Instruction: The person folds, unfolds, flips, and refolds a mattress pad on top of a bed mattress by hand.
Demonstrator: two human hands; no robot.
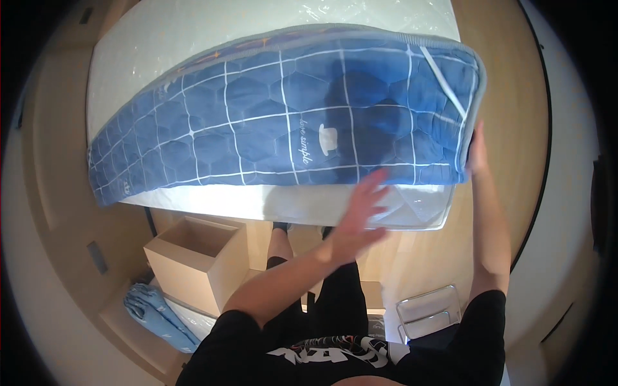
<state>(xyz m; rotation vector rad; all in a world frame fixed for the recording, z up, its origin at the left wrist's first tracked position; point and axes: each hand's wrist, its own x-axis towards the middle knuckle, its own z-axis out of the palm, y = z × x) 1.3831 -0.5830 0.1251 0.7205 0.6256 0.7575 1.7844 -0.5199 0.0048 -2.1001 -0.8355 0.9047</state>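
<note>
A blue quilted mattress pad [257,122] with white grid lines lies folded over along a white, plastic-wrapped mattress [290,202]. At its right end a white elastic strap [444,82] crosses the corner. My right hand [476,153] grips the pad's right edge, with the fingers partly hidden behind that edge. In front of the pad's near edge, my left hand [357,215] is raised with its fingers spread and slightly blurred. Nothing is in it. A darker patterned layer [251,46] shows along the pad's far edge.
An open-topped wooden box [219,276] stands left of my legs. Behind it lies a folded blue cloth [159,315]. A metal-framed chair [428,312] is at the lower right. Wooden panelling [64,193] runs along the left, and a pale wall [573,193] stands on the right.
</note>
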